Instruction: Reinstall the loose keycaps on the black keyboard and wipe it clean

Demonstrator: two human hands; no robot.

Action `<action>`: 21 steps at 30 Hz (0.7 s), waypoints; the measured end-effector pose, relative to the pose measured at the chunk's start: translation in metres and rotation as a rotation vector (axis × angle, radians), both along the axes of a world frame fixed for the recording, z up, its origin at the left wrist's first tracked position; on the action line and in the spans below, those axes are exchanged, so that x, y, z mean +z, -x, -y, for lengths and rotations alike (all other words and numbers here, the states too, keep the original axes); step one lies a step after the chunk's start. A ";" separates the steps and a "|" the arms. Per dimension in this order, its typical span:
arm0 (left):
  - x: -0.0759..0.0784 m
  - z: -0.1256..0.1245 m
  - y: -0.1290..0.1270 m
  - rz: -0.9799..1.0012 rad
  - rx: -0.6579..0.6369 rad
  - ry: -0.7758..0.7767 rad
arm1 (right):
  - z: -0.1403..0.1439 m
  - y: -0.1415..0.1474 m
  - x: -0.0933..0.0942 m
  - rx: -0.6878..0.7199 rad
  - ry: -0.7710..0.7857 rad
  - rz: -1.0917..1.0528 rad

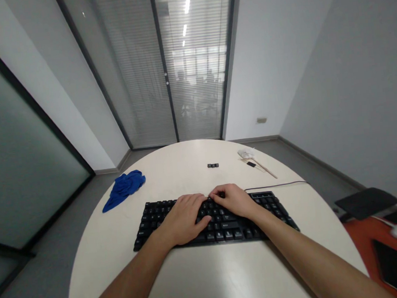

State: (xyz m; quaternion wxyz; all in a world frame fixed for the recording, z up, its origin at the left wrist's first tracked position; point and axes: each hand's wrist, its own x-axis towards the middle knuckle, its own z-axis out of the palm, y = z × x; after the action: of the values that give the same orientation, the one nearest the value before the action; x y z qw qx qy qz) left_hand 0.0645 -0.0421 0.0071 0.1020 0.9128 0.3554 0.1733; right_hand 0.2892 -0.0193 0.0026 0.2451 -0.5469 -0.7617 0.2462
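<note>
A black keyboard (228, 234) lies across the near part of a round, pale table. My left hand (186, 220) rests over its middle-left keys, fingers stretched out and thumb spread to the side. At the back row of keys, my right hand (235, 201) is closed, thumb and index finger pinched together just beside the left fingertips. Whatever sits in that pinch is too small and covered to make out. Beyond the keyboard, several small black keycaps (213, 166) stand side by side in a short row.
A crumpled blue cloth (124, 188) lies at left. At the right back are a white crumpled item (246, 153), thin wooden sticks (267, 169) and a small black piece (251, 164). The keyboard cable (278, 185) runs right. A phone (394, 261) lies on a red seat (361, 241).
</note>
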 end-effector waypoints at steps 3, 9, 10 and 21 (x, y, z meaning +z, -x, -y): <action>0.001 0.000 0.000 -0.004 0.004 0.007 | 0.000 0.000 0.000 -0.016 -0.020 0.019; 0.003 0.001 0.000 -0.010 0.007 0.013 | -0.011 -0.003 0.000 -0.067 -0.074 0.141; 0.004 0.001 -0.001 -0.013 0.007 0.014 | -0.014 -0.004 0.001 -0.073 -0.067 0.177; 0.001 -0.001 0.000 -0.027 0.000 0.009 | -0.084 -0.010 0.011 -0.116 -0.322 0.697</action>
State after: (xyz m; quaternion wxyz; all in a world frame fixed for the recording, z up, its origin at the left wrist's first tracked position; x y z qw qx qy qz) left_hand 0.0645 -0.0413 0.0085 0.1014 0.9145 0.3578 0.1595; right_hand 0.2988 0.0645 0.0137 0.0680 -0.5946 -0.7959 -0.0913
